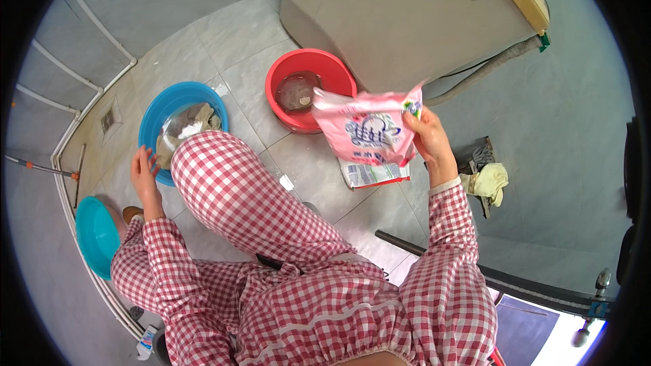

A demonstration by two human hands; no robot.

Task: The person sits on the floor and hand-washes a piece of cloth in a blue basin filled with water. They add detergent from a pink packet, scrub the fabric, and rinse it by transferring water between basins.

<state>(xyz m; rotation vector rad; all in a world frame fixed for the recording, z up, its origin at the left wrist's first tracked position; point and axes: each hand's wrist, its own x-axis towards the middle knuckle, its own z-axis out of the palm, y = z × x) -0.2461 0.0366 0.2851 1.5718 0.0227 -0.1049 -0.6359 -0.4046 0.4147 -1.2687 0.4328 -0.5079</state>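
Observation:
My right hand (431,134) grips the right side of a pink plastic packet (374,129) that bears printed writing, most likely laundry powder. Just beyond it stands a red plastic basin (279,107) with dark water in the bottom. Over to the left, a blue plastic basin (157,96) holds cloth (203,117) in water, partly hidden by my knee. My left hand (145,178) is at that basin's near left rim with its fingers apart and nothing in them. Whether it touches the rim cannot be told.
Below the packet, another printed bag (371,175) lies on the tiled floor. A washing machine (407,15) with a drain hose (488,68) stands at the back right. A teal basin (91,239) leans by the left wall pipes. Yellow cloth (491,183) hangs on the right.

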